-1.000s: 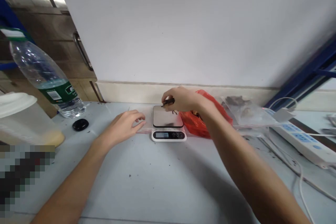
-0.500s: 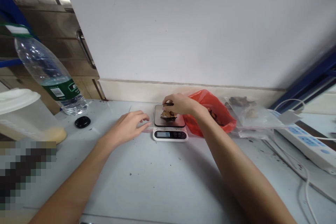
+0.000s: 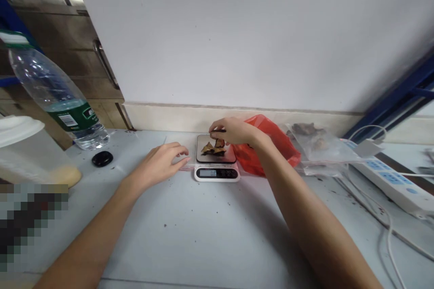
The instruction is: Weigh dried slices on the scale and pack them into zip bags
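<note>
A small digital kitchen scale [image 3: 217, 174] stands on the light table with its display lit. Several brown, wrinkled dried pieces [image 3: 213, 150] lie on its metal plate. Above the back of the plate my right hand [image 3: 233, 131] is closed, pinching a dark dried piece [image 3: 217, 131] between thumb and fingers. My left hand [image 3: 166, 161] rests at the scale's left side, fingers loosely bent and apart, holding nothing. Some thin clear plastic lies by its fingertips. Just right of the scale, partly behind my right wrist, sits an open red plastic bag [image 3: 261, 122].
Clear bags [image 3: 312, 144] with dark dried pieces lie right of the red bag, beside a white power strip [image 3: 396, 185] and cables. On the left stand a water bottle [image 3: 73, 115], a lidded tub [image 3: 23, 158] and a black round object [image 3: 102, 159]. A wall [image 3: 237, 45] rises behind.
My right hand has lifted slightly off the plate, and more of the dried pieces show beneath it. The whole view has shifted a little. My left hand stays beside the scale.
</note>
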A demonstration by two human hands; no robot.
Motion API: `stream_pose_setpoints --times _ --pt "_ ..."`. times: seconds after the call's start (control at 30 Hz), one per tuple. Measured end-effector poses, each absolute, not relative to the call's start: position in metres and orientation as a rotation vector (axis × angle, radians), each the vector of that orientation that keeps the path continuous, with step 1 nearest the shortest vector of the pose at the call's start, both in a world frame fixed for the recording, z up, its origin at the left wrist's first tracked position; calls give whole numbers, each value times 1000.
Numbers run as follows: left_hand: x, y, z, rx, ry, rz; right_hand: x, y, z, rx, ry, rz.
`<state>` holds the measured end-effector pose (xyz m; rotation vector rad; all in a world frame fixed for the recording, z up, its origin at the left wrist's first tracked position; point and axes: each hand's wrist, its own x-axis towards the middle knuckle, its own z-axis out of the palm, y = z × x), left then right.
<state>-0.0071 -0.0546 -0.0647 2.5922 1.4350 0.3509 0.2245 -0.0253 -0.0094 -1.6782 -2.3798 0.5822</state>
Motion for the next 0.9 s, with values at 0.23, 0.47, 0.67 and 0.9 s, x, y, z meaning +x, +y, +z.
stream_pose_setpoints --times 0.23,0.47,0.67,0.9 --pt "-7 -57 -63 2580 1428 359 231 -30 -3 -1674 -2301 563" --pt "-10 -55 -62 2558 1464 311 232 -34 1 -1759 -2349 492" --pt "-11 -56 -63 2530 1454 323 234 -30 -5 -1741 -2345 595" --pt "-7 -59 -61 2523 1464 329 226 -29 -8 -1788 -2403 574"
